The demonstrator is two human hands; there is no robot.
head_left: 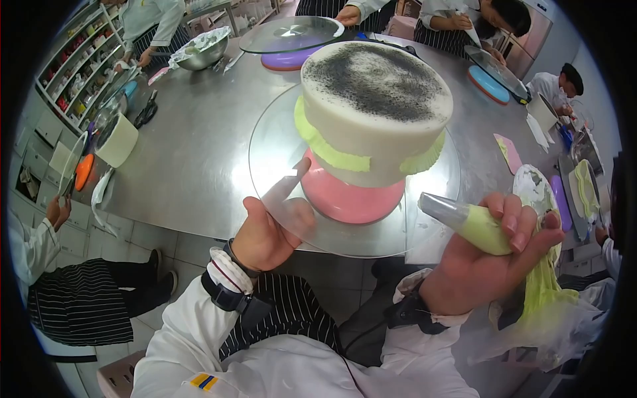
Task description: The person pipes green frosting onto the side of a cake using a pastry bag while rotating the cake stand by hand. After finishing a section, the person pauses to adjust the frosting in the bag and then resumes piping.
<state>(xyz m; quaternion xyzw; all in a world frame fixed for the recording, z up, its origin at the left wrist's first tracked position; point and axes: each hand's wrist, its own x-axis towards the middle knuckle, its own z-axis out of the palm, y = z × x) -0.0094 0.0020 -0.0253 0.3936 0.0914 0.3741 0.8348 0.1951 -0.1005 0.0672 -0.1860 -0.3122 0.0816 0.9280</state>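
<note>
A white round cake form [371, 99], its top speckled black, stands on a clear glass turntable [272, 139] above a pink base [352, 196]. Pale green ruffled cream [332, 149] runs round part of its side, with a gap at the front. My left hand [272, 229] is at the near left rim of the glass, its index finger stretched out under the plate and the others partly bent; it holds nothing. My right hand [494, 255] grips a piping bag [474, 225] of green cream, its metal tip pointing left, apart from the cake form.
Behind stands another glass turntable [292, 33] on a purple base, with a metal bowl [202, 53] to its left. A pink scraper [507, 152] and a cream-smeared bowl [534, 186] are at the right. Several people in white coats work around the steel table [192, 152].
</note>
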